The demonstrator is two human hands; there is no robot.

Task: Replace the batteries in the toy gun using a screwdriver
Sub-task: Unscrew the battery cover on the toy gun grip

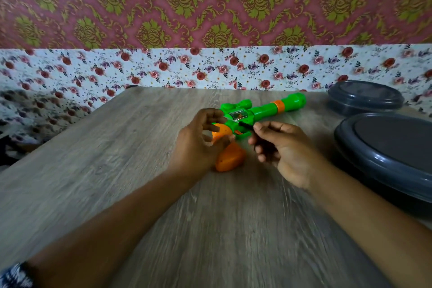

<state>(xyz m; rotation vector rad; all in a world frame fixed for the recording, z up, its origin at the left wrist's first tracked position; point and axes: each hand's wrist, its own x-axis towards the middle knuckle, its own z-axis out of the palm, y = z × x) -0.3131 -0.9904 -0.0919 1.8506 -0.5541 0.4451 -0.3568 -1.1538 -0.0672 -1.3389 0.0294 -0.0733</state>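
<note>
**Two hands at the toy gun on the wooden surface**

Nearest the camera, two bare forearms reach forward over the grey wood-grain surface (117, 147); a patterned dark-and-white sleeve (14, 276) shows at the lower left corner; the whole view is smeared by motion blur

Farther in, the left hand (198, 140) sits over the orange grip of the toy gun (259, 112), its fingers (211, 113) loosely curled and slightly spread, touching or nearly touching the orange part; whether they actually clasp it cannot be told through the blur; the right hand (282, 147) is just to the right of the grip, palm turned inward, its fingers (261, 127) curled and drawn together around something small and dark near the trigger guard; what that dark item is cannot be made out

The toy gun lies on its side near the middle of the surface, orange grip toward the person, green body and barrel with an orange ring pointing away to the right

To the right, a dark grey lidded container (392, 154) sits at the edge of the surface, and a second grey container (364, 98) stands behind it; beyond them, floral wallpaper (163, 68) runs below a red and gold damask wall (210, 2)
</note>
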